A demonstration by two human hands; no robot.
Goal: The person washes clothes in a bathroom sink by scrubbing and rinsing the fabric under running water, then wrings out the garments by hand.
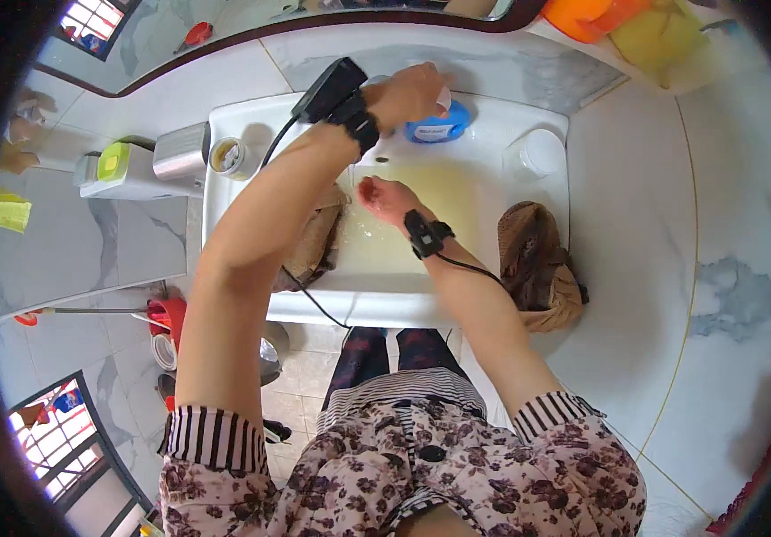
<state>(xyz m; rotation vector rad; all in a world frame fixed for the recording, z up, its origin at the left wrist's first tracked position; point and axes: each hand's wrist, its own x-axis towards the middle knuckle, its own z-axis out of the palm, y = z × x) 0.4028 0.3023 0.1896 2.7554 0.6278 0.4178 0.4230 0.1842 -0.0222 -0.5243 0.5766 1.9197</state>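
My left hand (pixel 408 94) reaches to the back of the white sink (pixel 385 302), beside a blue bottle (pixel 439 125) with a white label. Its fingers curl down by the tap area, and what they grip is hidden. Lower down, my right hand (pixel 387 199) hangs above yellowish water (pixel 430 215) in the basin, palm turned up and fingers curled in, with nothing visible in them. A brown cloth (pixel 316 237) lies at the basin's left side, partly behind my left forearm. Over the right rim drapes another brown cloth (pixel 538 259).
An open jar (pixel 230 158) stands on the sink's left corner; a white-lidded jar (pixel 536 154) is on the right. Left of the sink are a metal box (pixel 182 152) and a green-and-white container (pixel 117 166). A dark-framed mirror (pixel 314 36) hangs above. Cables trail from both wrist devices.
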